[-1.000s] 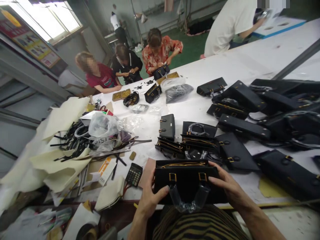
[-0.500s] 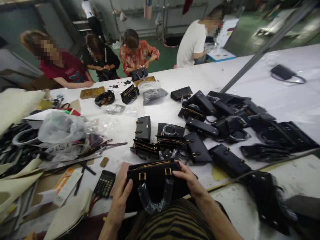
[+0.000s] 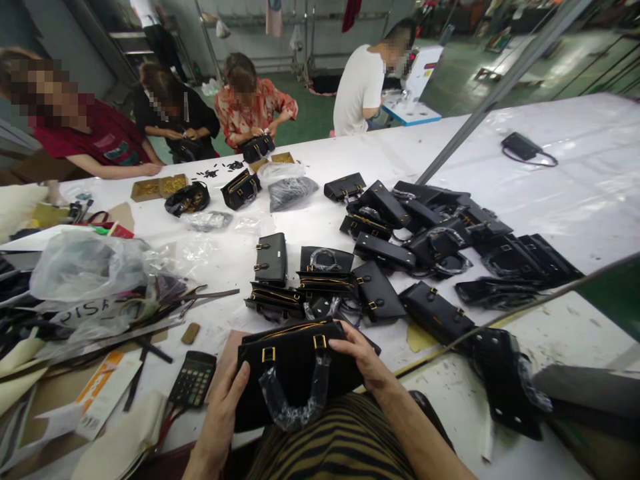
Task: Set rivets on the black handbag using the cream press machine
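Close to my body, at the table's near edge, I hold a black handbag (image 3: pixel 295 360) with gold buckles, a gold zip along its top and a plastic-wrapped handle hanging down its front. My left hand (image 3: pixel 223 393) grips its left side, thumb on the front face. At the upper right corner my right hand (image 3: pixel 360 353) is closed on it, thumb near the right buckle. The fingers behind the bag are hidden. Just beyond it stand more black handbags, one with an open top (image 3: pixel 275 300) and one upright (image 3: pixel 271 259).
A heap of black handbags (image 3: pixel 435 227) covers the table's right middle. To the left lie a calculator (image 3: pixel 193 379), a clear plastic bag (image 3: pixel 90 267) and leather scraps. A slanted metal pole (image 3: pixel 470 137) rises at the right. Across the table several people work, one at a machine (image 3: pixel 417 80).
The whole view has shifted, so the table and people sit further left. The handbag stays in both my hands with much the same hold.
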Tool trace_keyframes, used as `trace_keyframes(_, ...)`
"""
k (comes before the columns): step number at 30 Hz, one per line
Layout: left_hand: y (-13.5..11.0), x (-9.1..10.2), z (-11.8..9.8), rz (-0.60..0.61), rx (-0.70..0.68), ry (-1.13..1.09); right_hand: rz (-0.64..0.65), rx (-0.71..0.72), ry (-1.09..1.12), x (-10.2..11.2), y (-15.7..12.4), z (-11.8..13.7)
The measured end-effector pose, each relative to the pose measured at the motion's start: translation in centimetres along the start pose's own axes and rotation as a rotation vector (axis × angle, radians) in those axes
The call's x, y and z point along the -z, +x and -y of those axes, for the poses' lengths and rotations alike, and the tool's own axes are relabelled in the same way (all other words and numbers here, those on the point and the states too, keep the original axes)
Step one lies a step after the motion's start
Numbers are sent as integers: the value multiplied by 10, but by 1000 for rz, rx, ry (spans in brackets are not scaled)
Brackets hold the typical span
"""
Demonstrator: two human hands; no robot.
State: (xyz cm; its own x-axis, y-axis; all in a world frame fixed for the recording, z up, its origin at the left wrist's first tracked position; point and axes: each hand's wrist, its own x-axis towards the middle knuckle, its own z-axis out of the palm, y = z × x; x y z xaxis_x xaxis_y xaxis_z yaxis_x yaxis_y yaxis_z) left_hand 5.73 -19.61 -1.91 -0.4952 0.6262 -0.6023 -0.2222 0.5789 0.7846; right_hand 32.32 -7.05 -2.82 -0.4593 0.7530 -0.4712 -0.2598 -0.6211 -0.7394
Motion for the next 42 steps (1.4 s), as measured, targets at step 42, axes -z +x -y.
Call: trace_keyframes(42, -1, 2, 1, 2, -226, 133, 28, 5, 28, 11, 5, -10)
